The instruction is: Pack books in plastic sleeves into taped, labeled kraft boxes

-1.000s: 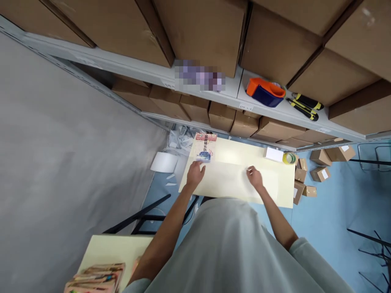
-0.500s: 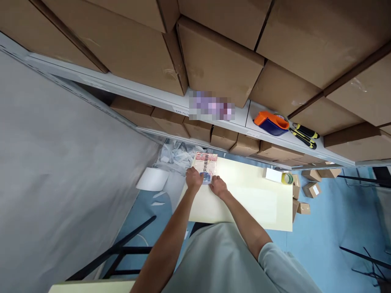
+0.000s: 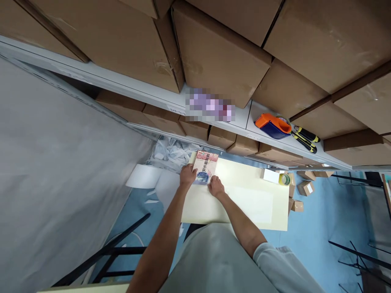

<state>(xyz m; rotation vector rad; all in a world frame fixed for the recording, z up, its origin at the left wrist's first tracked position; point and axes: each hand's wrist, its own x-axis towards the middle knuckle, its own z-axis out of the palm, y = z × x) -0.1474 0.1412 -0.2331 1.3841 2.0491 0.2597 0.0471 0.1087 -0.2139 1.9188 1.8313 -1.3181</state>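
A book [image 3: 206, 165] with a pale cover, a red band at the top, dark vertical lettering and a blue drawing near the bottom lies on the cream table. My left hand [image 3: 187, 175] grips its left edge, thumb resting on the cover and fingers partly hidden at the side. At the lower right corner, my right hand [image 3: 216, 186] is closed with its fingers curled against the book's edge. The book seems to lie flat between both hands.
On the cream table [image 3: 241, 179] are a white box [image 3: 270, 175] and a tape roll [image 3: 284, 179]. Above runs a shelf with cardboard boxes [image 3: 220, 57], an orange-and-blue tape dispenser [image 3: 273, 125] and yellow-black cutters [image 3: 305, 138]. Crumpled white sheets [image 3: 171, 154] lie behind the table's left end.
My left hand has shifted left on the book, uncovering more of the blue drawing. The right hand stays at the lower right corner. The whole view has tilted slightly.
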